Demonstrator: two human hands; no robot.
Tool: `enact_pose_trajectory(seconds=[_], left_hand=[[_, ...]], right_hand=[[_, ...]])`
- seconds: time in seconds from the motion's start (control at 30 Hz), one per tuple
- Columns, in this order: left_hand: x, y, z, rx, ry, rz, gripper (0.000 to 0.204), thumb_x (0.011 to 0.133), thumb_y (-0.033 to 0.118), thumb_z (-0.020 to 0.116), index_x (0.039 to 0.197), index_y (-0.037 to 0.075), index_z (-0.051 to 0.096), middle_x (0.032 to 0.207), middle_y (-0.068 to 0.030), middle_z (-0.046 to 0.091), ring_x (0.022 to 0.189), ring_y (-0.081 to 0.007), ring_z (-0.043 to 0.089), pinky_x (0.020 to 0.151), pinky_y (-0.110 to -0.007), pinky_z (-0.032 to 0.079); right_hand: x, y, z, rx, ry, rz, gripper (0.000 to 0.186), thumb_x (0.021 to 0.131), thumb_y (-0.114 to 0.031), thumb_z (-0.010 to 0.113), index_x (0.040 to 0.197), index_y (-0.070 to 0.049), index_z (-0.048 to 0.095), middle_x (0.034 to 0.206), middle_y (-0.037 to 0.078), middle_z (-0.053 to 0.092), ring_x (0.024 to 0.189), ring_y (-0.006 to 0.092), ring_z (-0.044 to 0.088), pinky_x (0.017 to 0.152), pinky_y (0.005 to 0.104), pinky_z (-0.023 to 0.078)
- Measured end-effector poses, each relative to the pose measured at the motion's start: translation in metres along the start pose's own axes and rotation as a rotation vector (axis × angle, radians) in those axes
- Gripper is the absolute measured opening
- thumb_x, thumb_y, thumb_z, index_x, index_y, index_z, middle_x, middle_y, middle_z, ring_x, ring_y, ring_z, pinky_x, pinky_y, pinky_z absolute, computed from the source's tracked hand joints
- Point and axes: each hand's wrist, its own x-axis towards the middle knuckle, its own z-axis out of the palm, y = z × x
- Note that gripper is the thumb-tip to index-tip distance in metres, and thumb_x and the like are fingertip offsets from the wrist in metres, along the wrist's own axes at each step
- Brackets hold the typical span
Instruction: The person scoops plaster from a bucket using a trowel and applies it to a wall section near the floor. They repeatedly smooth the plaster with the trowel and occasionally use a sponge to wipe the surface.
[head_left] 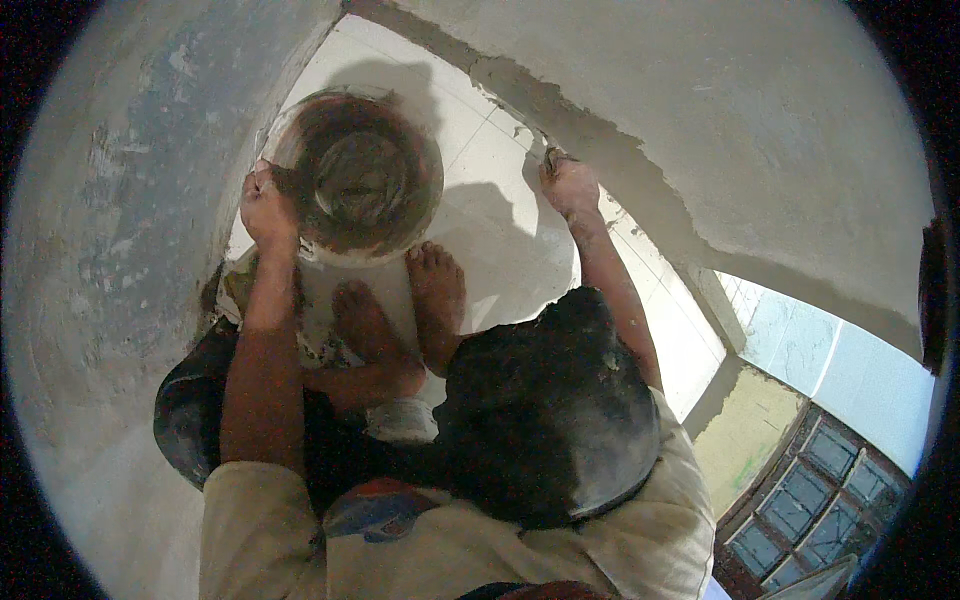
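A round, mortar-stained basin (425,190) sits on the tiled floor in front of my feet, with a dark grey wet-looking mix (362,180) at its bottom. My left hand (268,208) is closed on the basin's left rim, close to the left wall. Out to the right, my right hand (570,185) is closed in a fist by the foot of the right wall. Something small and dark shows at its fingers, but its kind is not clear. Grey smears mark my right wrist and forearm.
A grey plastered wall (130,200) rises on the left. Another wall (760,130) on the right has rough, damp mortar (590,125) along its lower edge. White tiles (480,150) lie between them. My bare feet (437,285) stand just behind the basin. A barred window (810,500) is at lower right.
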Motion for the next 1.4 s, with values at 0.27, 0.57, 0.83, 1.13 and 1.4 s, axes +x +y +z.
enact_pose_trajectory(seconds=[0.27, 0.57, 0.83, 1.13, 1.4], left_hand=[[0.009, -0.017, -0.004, 0.068, 0.049, 0.046, 0.052, 0.107, 0.046, 0.052, 0.111, 0.0, 0.073, 0.103, -0.0181, 0.075, 0.095, -0.0327, 0.068, 0.091, -0.043, 0.049], [0.01, -0.02, 0.004, 0.027, 0.057, 0.0, 0.054, 0.106, 0.05, 0.054, 0.111, -0.001, 0.073, 0.102, -0.0184, 0.075, 0.093, -0.0335, 0.068, 0.089, -0.045, 0.05], [-0.001, -0.002, -0.001, 0.134, 0.095, 0.074, 0.053, 0.107, 0.048, 0.053, 0.108, 0.0, 0.073, 0.096, -0.0171, 0.073, 0.088, -0.0301, 0.066, 0.087, -0.044, 0.05], [0.001, -0.003, -0.003, 0.132, 0.07, 0.045, 0.054, 0.107, 0.049, 0.052, 0.113, -0.001, 0.072, 0.101, -0.018, 0.073, 0.093, -0.0313, 0.066, 0.089, -0.044, 0.05], [0.007, -0.011, -0.006, 0.16, 0.05, 0.046, 0.055, 0.107, 0.048, 0.053, 0.116, -0.003, 0.071, 0.103, -0.0194, 0.074, 0.095, -0.0324, 0.068, 0.09, -0.044, 0.05]], right_hand=[[-0.017, 0.009, -0.058, 0.126, 0.075, 0.084, 0.044, 0.101, -0.048, 0.061, 0.102, -0.005, 0.07, 0.081, 0.025, 0.07, 0.08, 0.0446, 0.071, 0.07, 0.0543, 0.055], [-0.022, -0.024, -0.041, 0.085, 0.213, -0.092, 0.03, 0.101, -0.038, 0.062, 0.104, -0.009, 0.066, 0.082, 0.021, 0.07, 0.079, 0.0407, 0.072, 0.069, 0.0533, 0.056], [0.032, -0.081, 0.013, 0.064, 0.101, -0.099, 0.037, 0.095, -0.036, 0.062, 0.1, -0.001, 0.071, 0.087, 0.024, 0.073, 0.078, 0.0388, 0.075, 0.073, 0.052, 0.06], [0.031, -0.085, -0.022, 0.215, 0.086, 0.01, 0.036, 0.102, -0.04, 0.058, 0.104, -0.006, 0.069, 0.094, 0.024, 0.073, 0.09, 0.0457, 0.071, 0.078, 0.0557, 0.056], [0.01, -0.064, -0.03, 0.328, 0.099, 0.13, 0.042, 0.102, -0.046, 0.058, 0.103, -0.005, 0.068, 0.087, 0.026, 0.071, 0.085, 0.0474, 0.07, 0.074, 0.0562, 0.054]])
